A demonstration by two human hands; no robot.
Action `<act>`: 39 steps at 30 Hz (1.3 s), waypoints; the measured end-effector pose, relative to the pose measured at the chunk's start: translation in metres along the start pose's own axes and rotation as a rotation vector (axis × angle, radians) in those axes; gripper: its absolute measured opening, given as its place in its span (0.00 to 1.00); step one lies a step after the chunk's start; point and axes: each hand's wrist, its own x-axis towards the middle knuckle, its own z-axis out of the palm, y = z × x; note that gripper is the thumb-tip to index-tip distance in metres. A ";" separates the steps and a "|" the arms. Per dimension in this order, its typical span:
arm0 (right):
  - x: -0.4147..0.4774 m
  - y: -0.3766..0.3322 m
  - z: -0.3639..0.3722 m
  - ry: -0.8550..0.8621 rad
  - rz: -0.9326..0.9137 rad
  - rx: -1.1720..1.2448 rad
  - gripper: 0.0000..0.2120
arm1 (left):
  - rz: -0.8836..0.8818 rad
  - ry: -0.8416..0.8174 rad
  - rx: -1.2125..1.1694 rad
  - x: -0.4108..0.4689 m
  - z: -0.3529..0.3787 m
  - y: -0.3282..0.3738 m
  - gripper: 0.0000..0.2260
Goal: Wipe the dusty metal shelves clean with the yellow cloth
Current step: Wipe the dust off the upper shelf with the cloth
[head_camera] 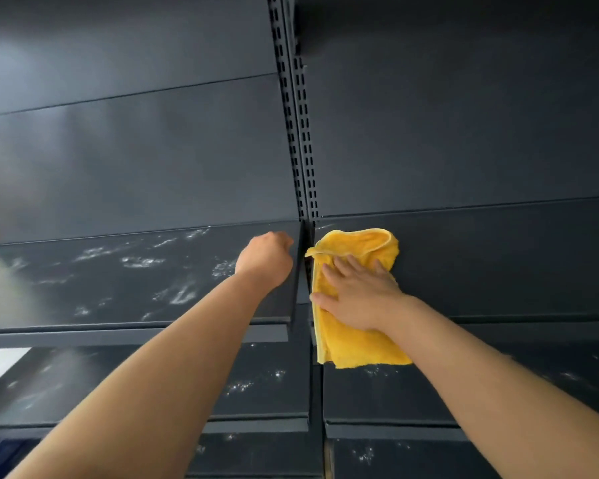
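So the yellow cloth (358,350) is lying on the right shelf (498,271), tucked up against the bracket (295,292) that splits the two bays. Its bunched end is at 12 o'clock from the right hand (357,299) and its loose tail at 6 o'clock droops over the front lip. The right hand only presses down on it, fingers (343,269) straight and a bit spread, nothing pinched. That's my first worry: on a long swipe toward 3 o'clock the cloth could slide out from under the palm or fold up, and that hanging tail might drag it off the shelf altogether. Second one: the cloth's edge is right next to the bracket, and the slotted upright (300,133) rises at 11 o'clock from there, so a pass that way looks likely to snag the hem. The left hand (265,259) sits at 9 o'clock from the cloth on the left shelf (118,278), curled into a loose fist with nothing in it that I can see. It's parked among the white dust smears, so it'll probably smudge them around. And whatever gets pushed forward likely lands on the lower shelves (263,382) at 6 o'clock, which are speckled already, so top-down order matters here. The left shelf looks unwiped so far.
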 end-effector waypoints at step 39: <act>0.044 -0.003 -0.010 0.218 0.103 0.108 0.26 | 0.096 0.115 -0.066 0.015 -0.016 -0.029 0.25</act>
